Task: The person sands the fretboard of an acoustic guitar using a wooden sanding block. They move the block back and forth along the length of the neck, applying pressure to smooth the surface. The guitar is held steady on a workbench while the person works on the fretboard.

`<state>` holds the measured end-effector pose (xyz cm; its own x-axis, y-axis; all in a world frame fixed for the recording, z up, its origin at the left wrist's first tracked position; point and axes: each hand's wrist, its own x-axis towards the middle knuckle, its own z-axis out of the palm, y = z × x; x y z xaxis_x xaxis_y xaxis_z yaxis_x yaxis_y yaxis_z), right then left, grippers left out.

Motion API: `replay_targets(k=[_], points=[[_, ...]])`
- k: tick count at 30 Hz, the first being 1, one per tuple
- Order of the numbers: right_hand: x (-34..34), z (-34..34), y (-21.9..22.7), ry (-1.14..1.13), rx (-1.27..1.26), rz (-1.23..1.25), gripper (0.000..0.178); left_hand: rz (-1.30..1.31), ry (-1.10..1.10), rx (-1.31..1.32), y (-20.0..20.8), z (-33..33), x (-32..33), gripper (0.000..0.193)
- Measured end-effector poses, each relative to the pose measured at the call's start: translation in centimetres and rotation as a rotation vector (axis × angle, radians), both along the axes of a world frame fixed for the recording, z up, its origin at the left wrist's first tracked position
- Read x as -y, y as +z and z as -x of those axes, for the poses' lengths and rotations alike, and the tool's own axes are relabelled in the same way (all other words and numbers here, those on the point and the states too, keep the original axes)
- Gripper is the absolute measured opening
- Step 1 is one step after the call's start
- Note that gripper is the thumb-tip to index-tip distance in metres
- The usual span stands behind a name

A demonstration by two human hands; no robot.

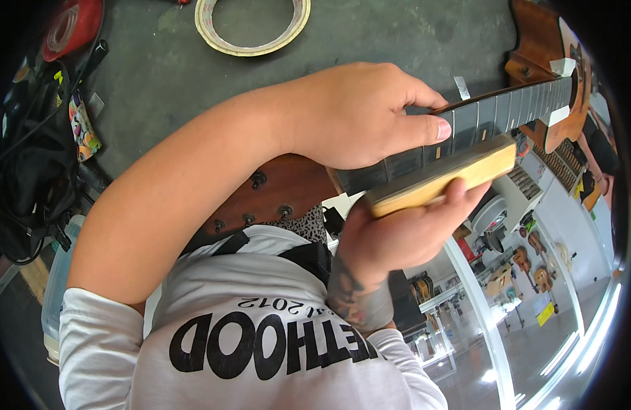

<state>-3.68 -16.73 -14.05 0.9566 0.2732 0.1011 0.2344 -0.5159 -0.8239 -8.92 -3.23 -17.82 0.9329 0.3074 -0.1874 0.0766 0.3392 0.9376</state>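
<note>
A guitar neck with a dark fretboard (517, 109) runs from the middle toward the upper right. Its reddish-brown headstock (261, 198), with several tuning pegs, lies partly beneath my left forearm. My left hand (370, 113) grips the neck, thumb on the fretboard and fingers at the far edge, their tips partly hidden. My right hand (411, 232) is closed round a wooden sanding block (445, 184), pale along the side and dark on top. The block lies lengthwise along the near edge of the fretboard; whether it touches the frets, I cannot tell.
White tape pieces (558, 115) sit by the body end of the neck, near the brown guitar body (565, 133). A large tape roll (253, 49) lies on the dark table (397, 31). Black bags (29, 157) and a red object (73, 27) are at left.
</note>
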Motion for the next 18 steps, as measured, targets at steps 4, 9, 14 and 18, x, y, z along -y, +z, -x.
replay_targets(k=[4, 9, 14, 18], points=[[-0.5, 0.9, 0.4, -0.064, -0.146, -0.205, 0.05, -0.007, -0.022, 0.014, 0.1, -0.2, 0.0, 0.042], [-1.2, 0.5, 0.9, -0.121, -0.23, -0.242, 0.05, -0.02, 0.001, 0.003, -0.1, 0.0, 0.1, 0.042], [0.5, 0.7, -0.3, 0.014, 0.087, 0.067, 0.05, -0.02, -0.02, 0.017, 0.2, -0.1, 0.0, 0.041], [0.1, 0.0, 0.6, -0.034, 0.001, 0.091, 0.053, -0.04, -0.022, -0.014, 0.5, 0.0, -0.3, 0.041]])
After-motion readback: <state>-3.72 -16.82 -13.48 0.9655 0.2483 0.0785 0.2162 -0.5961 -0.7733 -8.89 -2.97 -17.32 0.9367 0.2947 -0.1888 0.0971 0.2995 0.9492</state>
